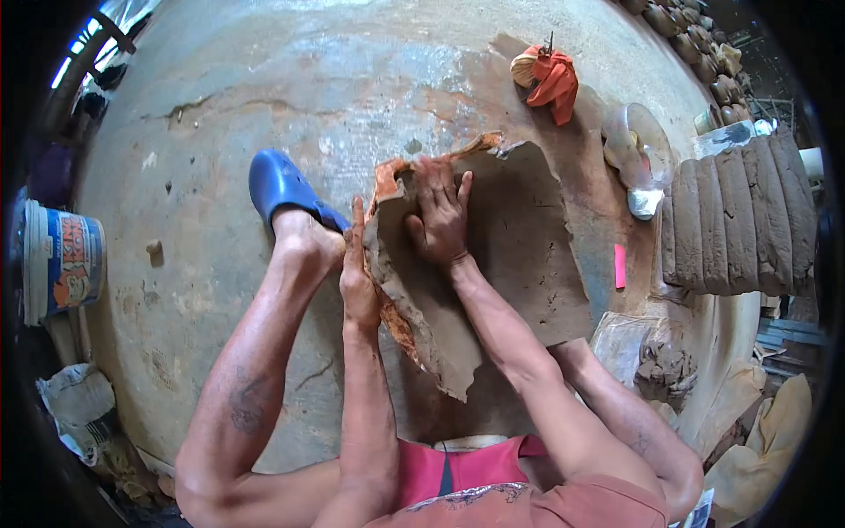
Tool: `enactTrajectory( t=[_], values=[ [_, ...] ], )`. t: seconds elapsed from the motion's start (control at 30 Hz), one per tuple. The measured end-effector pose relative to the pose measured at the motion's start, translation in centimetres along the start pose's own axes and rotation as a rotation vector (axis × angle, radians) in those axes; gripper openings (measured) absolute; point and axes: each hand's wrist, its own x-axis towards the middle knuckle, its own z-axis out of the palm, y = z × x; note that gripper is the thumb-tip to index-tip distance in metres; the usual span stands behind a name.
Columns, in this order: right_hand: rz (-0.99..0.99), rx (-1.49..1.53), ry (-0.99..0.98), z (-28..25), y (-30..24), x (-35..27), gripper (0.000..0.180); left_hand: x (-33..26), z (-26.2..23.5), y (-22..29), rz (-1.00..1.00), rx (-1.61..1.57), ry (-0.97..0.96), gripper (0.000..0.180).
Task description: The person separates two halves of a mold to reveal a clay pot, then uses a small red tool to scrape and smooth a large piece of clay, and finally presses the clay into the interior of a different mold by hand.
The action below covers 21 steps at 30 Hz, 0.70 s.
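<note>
Clay slab [524, 251]: centre of frame.
Left hand [358, 286]: against clay slab's outer left side.
Right hand [440, 216]: on clay slab's inner face, upper left part.
Clog [283, 189]: on floor [220, 132], left of clay slab, left foot [295, 225] in it.
Bucket [69, 257]: left edge of frame, mid-height.
Sack [79, 400]: lower left, below bucket.
Cloth bundle [553, 81]: on floor, upper right of centre, beyond clay slab.
Bowl [656, 141]: upper right, below cloth bundle.
Clay stack [739, 218]: right side, below bowl.
Strip [620, 267]: between clay slab and clay stack.
Clay lump [666, 363]: lower right, below strip, on flat sheeting [613, 341].
Pots [682, 33]: upper right, above clay stack.
</note>
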Motion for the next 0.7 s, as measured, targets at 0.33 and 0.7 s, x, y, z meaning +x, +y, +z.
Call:
enactTrajectory(
  t=[0.33,0.7],
  values=[
    [-0.104,0.068,0.203,0.2,-1.0,3.1,0.069,0.2,0.7,1.4,-0.064,-0.134,0.005,0.068],
    [-0.137,-0.129,0.1,0.6,2.6,2.1,0.062,0.6,0.1,-0.9,-0.07,-0.046,0.004,0.067]
  ],
)
